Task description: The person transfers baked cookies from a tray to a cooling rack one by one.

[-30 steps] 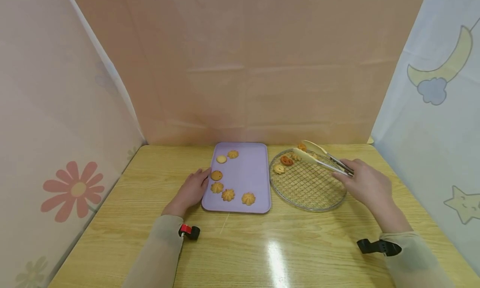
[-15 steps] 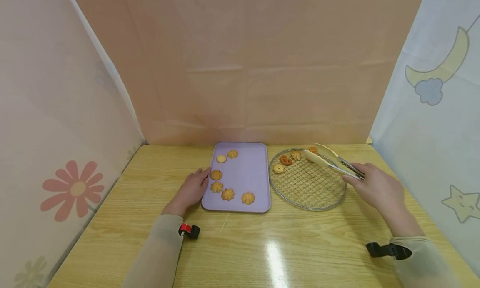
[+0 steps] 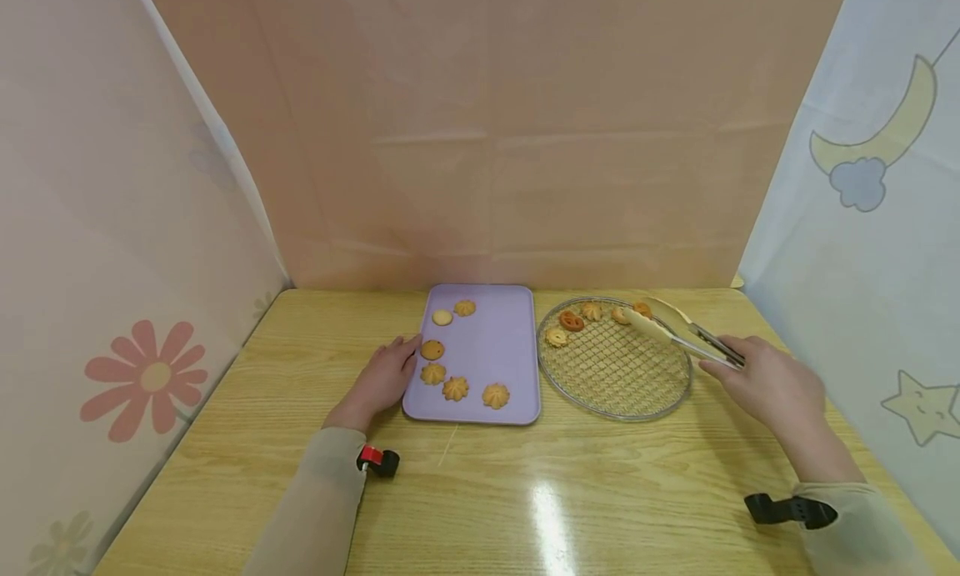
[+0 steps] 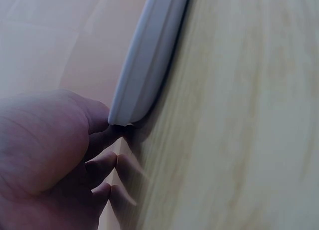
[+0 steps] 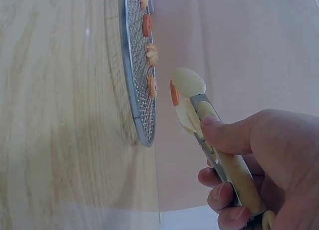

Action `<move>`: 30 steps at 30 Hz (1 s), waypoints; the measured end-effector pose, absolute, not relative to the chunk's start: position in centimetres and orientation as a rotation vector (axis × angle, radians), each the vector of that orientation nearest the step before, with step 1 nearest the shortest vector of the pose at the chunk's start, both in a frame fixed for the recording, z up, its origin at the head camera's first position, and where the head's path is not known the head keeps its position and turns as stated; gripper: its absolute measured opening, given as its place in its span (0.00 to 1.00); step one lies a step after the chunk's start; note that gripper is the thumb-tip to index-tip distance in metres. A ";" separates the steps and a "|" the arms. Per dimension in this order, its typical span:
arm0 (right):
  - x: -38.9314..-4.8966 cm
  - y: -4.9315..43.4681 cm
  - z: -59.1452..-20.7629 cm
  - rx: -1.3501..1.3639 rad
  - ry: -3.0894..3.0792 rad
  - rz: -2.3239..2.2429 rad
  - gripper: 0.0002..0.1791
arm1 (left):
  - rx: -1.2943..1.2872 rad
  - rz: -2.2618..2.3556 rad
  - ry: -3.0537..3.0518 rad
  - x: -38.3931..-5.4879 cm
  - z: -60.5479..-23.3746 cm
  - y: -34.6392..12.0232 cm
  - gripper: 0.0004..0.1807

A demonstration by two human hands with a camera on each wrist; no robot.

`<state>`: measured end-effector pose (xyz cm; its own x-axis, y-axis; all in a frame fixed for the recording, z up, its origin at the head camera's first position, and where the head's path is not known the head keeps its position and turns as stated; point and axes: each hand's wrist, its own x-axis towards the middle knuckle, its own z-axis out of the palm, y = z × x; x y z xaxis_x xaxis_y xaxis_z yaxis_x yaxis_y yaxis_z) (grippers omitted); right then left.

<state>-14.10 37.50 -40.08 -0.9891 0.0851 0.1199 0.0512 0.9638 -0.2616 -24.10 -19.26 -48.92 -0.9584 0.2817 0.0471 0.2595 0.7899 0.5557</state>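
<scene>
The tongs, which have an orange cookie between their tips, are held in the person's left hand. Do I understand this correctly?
Not quite: the right wrist view shows the tongs in the right hand, not the left. The orange cookie is between their tips, as you say.

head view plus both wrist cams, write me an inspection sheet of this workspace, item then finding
Surface: wood-grain table, glare patch near the front
Job's things: purple tray with six cookies; round wire rack with four more; tongs holding an orange-brown cookie
Clutter: nothing seen
Left hand: touches the tray's left edge
Right hand: grips the tongs
Cables: short white strip by the left wrist camera, possibly a lead
Surroundings: tan backdrop; pale side panels printed with flowers left, moon and star right
</scene>
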 end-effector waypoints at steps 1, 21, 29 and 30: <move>-14.1 37.6 -40.2 -0.107 -2.985 0.392 0.37 | 0.445 0.901 2.935 -23.9 -48.6 -19.2 0.27; -13.8 39.0 -41.2 -0.105 -3.026 0.378 0.37 | 0.396 0.842 2.911 -22.9 -46.8 -18.6 0.28; -13.8 39.2 -41.2 -0.101 -3.054 0.375 0.35 | 0.385 0.839 2.906 -22.7 -46.5 -18.5 0.28; -13.8 39.2 -41.2 -0.099 -3.055 0.377 0.34 | 0.383 0.841 2.904 -22.7 -46.5 -18.4 0.28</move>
<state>-13.76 39.19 -41.20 -0.9960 0.0714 0.0532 0.0563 0.9680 -0.2446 -22.71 -18.44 -46.47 -0.9640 0.2651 -0.0203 0.2133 0.8166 0.5363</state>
